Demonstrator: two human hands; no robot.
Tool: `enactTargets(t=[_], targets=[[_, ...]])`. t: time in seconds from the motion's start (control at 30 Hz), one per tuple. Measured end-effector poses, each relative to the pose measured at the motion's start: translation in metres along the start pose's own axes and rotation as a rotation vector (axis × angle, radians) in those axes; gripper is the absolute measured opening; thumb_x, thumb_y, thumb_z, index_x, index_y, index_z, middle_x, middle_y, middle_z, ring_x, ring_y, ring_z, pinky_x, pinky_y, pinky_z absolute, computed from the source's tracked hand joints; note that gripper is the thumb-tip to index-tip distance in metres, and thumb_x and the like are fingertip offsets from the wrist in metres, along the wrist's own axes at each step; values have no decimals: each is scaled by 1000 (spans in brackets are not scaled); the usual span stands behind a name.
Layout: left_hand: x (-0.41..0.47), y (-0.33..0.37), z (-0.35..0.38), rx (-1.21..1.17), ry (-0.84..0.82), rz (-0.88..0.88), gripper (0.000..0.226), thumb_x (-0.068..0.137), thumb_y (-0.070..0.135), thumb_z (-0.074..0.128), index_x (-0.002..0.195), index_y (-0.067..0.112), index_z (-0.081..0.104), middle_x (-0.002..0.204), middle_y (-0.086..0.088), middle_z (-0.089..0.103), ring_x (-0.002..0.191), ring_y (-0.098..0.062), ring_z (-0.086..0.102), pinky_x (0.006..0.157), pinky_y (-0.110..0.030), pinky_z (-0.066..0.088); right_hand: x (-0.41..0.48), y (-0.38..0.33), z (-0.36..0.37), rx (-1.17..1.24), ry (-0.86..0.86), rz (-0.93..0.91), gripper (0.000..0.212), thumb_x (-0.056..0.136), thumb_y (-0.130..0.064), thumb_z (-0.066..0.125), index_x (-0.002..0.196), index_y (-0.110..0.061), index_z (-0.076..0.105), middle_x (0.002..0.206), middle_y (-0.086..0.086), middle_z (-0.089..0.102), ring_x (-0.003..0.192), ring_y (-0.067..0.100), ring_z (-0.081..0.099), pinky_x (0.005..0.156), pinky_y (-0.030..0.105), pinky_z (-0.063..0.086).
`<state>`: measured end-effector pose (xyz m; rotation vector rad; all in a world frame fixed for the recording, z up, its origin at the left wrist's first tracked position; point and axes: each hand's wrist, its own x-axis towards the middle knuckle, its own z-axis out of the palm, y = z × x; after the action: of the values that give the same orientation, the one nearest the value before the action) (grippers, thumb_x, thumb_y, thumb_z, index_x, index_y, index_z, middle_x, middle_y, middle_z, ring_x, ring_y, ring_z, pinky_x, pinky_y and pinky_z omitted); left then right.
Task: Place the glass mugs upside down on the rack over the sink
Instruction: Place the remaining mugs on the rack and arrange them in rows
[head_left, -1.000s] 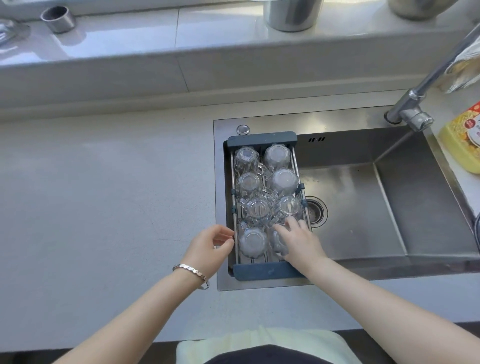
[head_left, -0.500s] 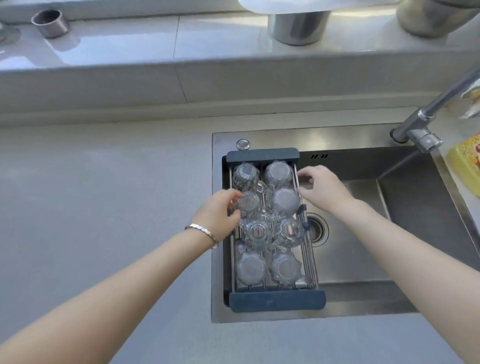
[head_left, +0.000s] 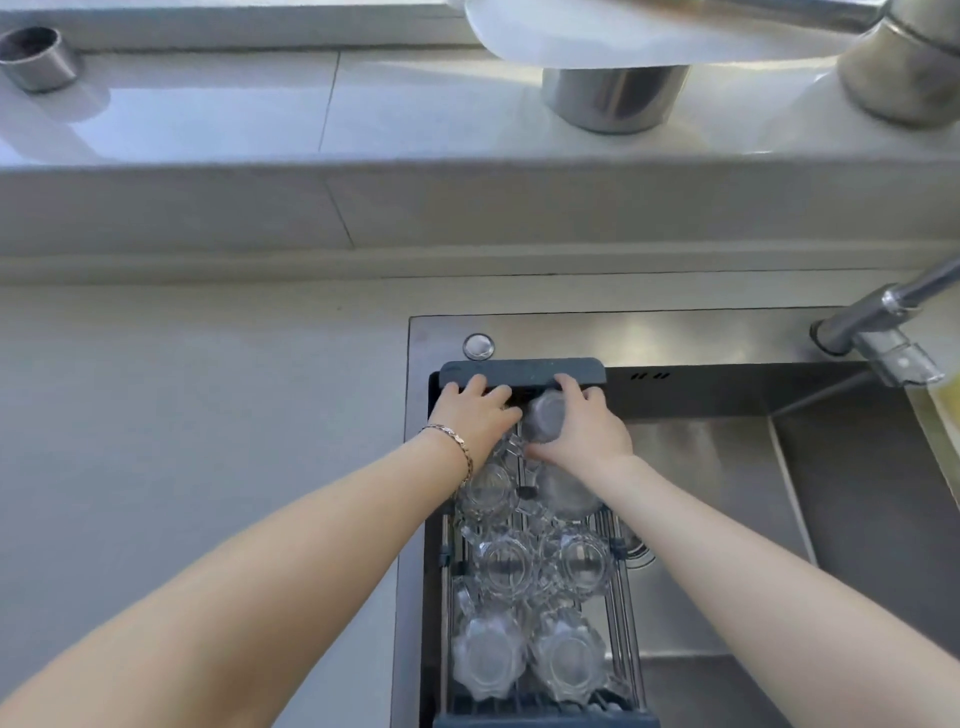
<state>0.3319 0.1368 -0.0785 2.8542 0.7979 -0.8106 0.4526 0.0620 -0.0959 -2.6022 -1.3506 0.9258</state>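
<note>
While the left hand (head_left: 475, 415) lies flat at the far end of the rack (head_left: 522, 373) over the sink (head_left: 727, 467), the right hand (head_left: 584, 428) grips a mug (head_left: 543, 415) there among upside-down mugs (head_left: 519, 613).

A pale grey table (head_left: 182, 441) runs beneath a glossy tiled ledge (head_left: 260, 114), where steel vessels (head_left: 615, 98) and a small metal cup (head_left: 36, 57) catch daylight. A chrome faucet (head_left: 883, 322) angles over the stainless basin (head_left: 727, 467).
</note>
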Motion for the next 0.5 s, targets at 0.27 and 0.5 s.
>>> enactTargets(t=[0.27, 0.5], targets=[[3, -6, -3, -34, -34, -14, 64, 80, 5, 63, 135, 21, 35, 139, -10, 33, 124, -37, 35, 96, -48, 43, -5, -2, -11, 169, 130, 53, 64, 72, -40, 73, 123, -15, 44, 123, 12, 53, 108, 33, 56, 85, 35, 45], [-4, -6, -4, -178, -3, -129, 49, 82, 34, 63, 125, 18, 45, 127, -14, 42, 115, -35, 44, 85, -43, 48, -39, 14, -72, 186, 149, -188, 85, 61, -35, 83, 133, -14, 42, 130, 6, 55, 121, 24, 50, 99, 34, 40]])
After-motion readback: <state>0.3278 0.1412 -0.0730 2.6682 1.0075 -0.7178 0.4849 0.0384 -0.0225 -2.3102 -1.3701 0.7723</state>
